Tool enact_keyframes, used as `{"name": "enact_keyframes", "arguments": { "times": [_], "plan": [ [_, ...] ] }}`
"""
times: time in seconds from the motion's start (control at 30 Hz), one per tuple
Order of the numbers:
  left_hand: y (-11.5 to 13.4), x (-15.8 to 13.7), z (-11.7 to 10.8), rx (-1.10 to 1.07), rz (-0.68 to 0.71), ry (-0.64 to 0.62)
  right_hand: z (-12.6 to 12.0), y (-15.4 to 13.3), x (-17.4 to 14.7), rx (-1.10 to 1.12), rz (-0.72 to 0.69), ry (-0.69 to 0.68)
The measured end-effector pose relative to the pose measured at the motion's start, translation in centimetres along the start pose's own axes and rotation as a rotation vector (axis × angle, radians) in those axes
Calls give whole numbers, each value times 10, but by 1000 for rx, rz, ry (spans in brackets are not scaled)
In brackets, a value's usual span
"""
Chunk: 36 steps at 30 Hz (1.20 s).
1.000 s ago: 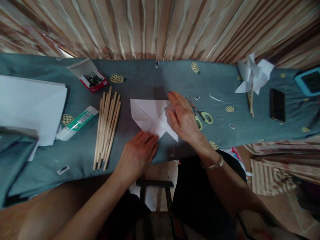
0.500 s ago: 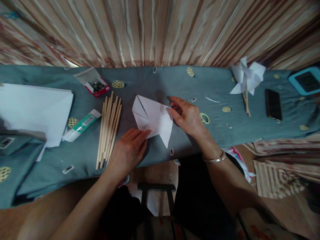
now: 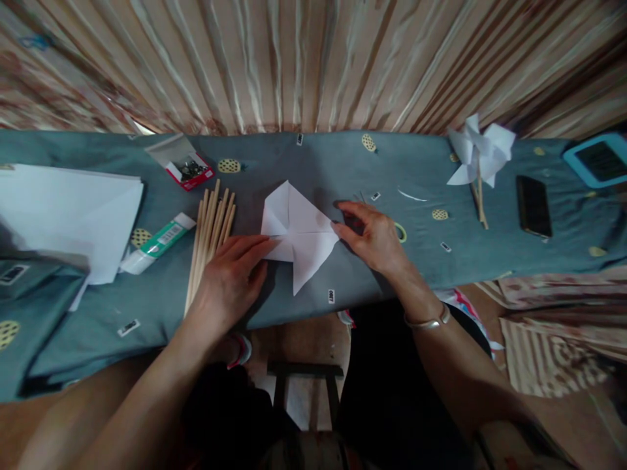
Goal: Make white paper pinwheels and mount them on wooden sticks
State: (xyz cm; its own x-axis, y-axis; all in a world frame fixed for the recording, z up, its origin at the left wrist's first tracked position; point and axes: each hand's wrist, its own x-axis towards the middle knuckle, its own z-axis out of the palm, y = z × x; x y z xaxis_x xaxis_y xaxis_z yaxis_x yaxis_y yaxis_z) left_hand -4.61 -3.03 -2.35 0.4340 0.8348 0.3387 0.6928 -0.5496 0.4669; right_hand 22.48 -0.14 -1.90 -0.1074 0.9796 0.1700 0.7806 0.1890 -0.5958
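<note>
A white sheet of paper [image 3: 313, 225], cut in and folded with pointed corners, lies on the cloth in the middle. My left hand [image 3: 232, 277] has its lower left edge between fingers and thumb. At the paper's right tip, the thumb of my right hand [image 3: 369, 235] touches the corner, while the index finger is held apart from it. Partly hidden behind my right hand are scissors, with a yellow-green handle [image 3: 401, 232] showing. A bundle of wooden sticks [image 3: 208, 225] lies beside my left hand, which covers their lower ends.
On the left are a stack of white paper [image 3: 63, 215], a green-and-white glue tube [image 3: 159, 243] and an open red box [image 3: 191, 173] of small metal pieces. A paper pinwheel [image 3: 482, 153] on a stick, a phone [image 3: 533, 205] and a blue-framed device [image 3: 600, 160] lie to the right.
The paper has turned on the table, its lower point swinging left. My left hand has shifted left and slightly up along its edge. My right hand remains near the right corner.
</note>
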Motion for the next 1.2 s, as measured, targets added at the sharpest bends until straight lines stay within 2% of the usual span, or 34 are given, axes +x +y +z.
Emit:
{"name": "enact_keyframes", "arguments": {
  "times": [0.07,0.17,0.33,0.53,0.7,0.9,1.0,1.1,1.2],
  "plan": [
    [1,0,1,11,7,-8,0,-2,0,-61,-58,-8],
    [1,0,1,42,17,-23,0,-8,0,-57,-4,-60],
    [-1,3,0,88,35,-36,1,-9,-2,148,188,-134],
    [-1,4,5,90,40,1,5,3,-15,393,290,-179],
    [4,8,14,78,82,1,-3,10,-26,521,387,-154],
    [18,19,17,79,120,61,-22,14,-42,527,486,9],
    [33,18,15,44,195,88,-24,9,-49,542,516,-24],
    [49,11,18,1,310,8,-24,5,-54,519,525,-113],
    [58,5,24,42,314,-110,-24,4,-57,424,485,-125]
  ]
}}
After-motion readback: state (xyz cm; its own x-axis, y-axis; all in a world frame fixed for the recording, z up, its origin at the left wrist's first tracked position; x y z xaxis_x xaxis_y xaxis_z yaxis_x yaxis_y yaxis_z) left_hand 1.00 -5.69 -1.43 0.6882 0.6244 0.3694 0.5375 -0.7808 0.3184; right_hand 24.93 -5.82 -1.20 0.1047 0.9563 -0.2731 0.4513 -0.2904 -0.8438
